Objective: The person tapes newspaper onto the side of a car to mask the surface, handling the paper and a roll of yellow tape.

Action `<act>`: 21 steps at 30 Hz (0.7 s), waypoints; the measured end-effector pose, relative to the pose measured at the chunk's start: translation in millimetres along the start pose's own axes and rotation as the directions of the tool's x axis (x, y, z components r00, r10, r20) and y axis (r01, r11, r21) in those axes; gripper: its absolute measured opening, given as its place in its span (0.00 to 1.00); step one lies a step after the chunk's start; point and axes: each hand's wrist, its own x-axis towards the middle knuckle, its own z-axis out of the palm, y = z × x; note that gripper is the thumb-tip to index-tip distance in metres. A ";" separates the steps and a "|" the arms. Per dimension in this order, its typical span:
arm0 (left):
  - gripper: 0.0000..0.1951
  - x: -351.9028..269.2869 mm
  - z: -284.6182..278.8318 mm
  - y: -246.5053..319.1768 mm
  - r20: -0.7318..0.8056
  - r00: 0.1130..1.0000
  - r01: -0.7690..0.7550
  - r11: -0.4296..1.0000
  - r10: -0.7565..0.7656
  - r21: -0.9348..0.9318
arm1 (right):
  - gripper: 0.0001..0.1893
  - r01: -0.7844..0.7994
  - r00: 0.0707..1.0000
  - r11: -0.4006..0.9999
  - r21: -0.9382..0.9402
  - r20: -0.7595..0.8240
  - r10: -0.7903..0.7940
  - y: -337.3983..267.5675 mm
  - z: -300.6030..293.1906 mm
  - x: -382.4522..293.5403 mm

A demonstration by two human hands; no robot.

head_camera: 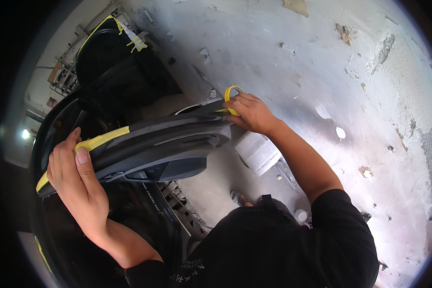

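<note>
A dark car door [147,144] stands open before me, with its long edge running from lower left to upper right. Strips of yellow masking tape [109,138] lie along the left part of that edge. My left hand [77,183] rests on the edge there, its thumb pressed on the tape and its fingers behind. At the door's right end, my right hand [250,111] holds a roll of yellow masking tape [232,99] between thumb and fingers. A short piece of tape reaches from the roll onto the door edge. My right palm is hidden.
A rough grey wall [309,72] rises close on the right. Another dark car panel [108,64] edged with yellow tape stands at the upper left. Below are a printed sheet or box [258,153], a white container [301,216] and the concrete floor [216,190]. The car body [129,208] lies lower left.
</note>
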 end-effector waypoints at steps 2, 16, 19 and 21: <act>0.18 1.7 1.8 -0.6 -0.011 1.000 -0.007 1.000 0.007 0.013 | 0.21 0.036 0.999 0.999 0.013 0.035 -0.037 7.7 1.2 6.1; 0.16 1.0 -1.3 3.2 0.034 0.992 0.123 0.988 -0.121 -0.091 | 0.18 0.096 0.984 0.965 0.246 0.125 -0.130 24.2 -4.6 22.0; 0.15 0.5 -7.6 6.3 0.042 0.990 0.137 0.988 -0.134 -0.075 | 0.18 0.109 0.975 0.956 0.271 0.160 -0.156 25.9 -6.0 24.2; 0.15 4.9 8.4 3.1 0.007 0.994 0.106 0.987 -0.106 -0.124 | 0.20 0.097 0.981 0.967 0.237 0.143 -0.133 34.0 -2.9 15.9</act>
